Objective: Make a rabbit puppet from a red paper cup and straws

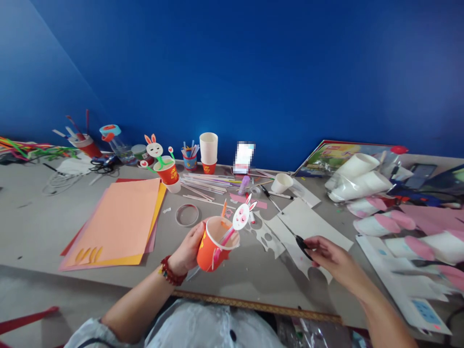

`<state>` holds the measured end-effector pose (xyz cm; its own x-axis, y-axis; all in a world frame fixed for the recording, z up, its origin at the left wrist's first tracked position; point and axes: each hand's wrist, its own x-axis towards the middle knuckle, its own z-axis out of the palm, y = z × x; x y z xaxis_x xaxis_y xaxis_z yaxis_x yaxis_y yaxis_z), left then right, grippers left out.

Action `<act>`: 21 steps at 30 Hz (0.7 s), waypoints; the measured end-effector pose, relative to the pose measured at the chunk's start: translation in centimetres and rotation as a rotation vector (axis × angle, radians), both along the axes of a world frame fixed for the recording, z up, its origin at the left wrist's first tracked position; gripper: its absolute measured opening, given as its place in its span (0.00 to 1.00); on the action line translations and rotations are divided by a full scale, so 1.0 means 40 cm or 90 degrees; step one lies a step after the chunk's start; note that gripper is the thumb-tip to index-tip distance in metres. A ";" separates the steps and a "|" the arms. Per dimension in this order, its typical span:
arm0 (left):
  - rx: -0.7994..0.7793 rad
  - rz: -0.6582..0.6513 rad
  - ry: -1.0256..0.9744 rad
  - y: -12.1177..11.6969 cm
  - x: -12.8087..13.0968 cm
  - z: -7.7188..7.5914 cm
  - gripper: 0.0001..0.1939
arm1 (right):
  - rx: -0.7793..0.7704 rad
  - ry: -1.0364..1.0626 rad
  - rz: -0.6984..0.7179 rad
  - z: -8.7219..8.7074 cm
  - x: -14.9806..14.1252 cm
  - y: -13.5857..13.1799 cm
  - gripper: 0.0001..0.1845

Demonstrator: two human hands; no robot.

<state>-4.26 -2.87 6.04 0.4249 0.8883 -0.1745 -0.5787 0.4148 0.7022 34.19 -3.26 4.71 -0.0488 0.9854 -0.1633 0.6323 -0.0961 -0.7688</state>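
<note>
My left hand (186, 252) grips an orange-red paper cup (208, 251) by its left side, tilted above the table. A white paper rabbit head (241, 216) with pink ears and cheeks rises from the cup on a pink stem. To the right, my right hand (328, 258) has its fingers closed on the black handle of scissors (302, 245), their thin blades pointing away from me over white paper. Cut paper scraps (267, 237) with round holes lie between both hands. Farther back stands a similar rabbit cup (166, 175) with a green stem.
Stacked coloured paper sheets (119, 212) lie left, near a tape roll (187, 215). Behind are thin sticks (206, 182), a purple glue stick (244, 185), white cups (208, 147) and a lit phone (244, 157). Bagged cups (358, 179) and a white power strip (398, 290) occupy the right.
</note>
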 end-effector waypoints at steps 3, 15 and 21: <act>0.012 -0.010 -0.020 -0.002 0.012 -0.010 0.29 | 0.078 -0.001 0.039 0.044 -0.039 -0.004 0.23; 0.036 0.036 0.001 -0.011 0.021 -0.008 0.23 | 0.530 -0.323 0.349 0.214 -0.156 0.015 0.14; 0.067 0.000 0.051 -0.003 0.004 -0.024 0.22 | 0.619 -0.406 0.481 0.269 -0.182 0.037 0.11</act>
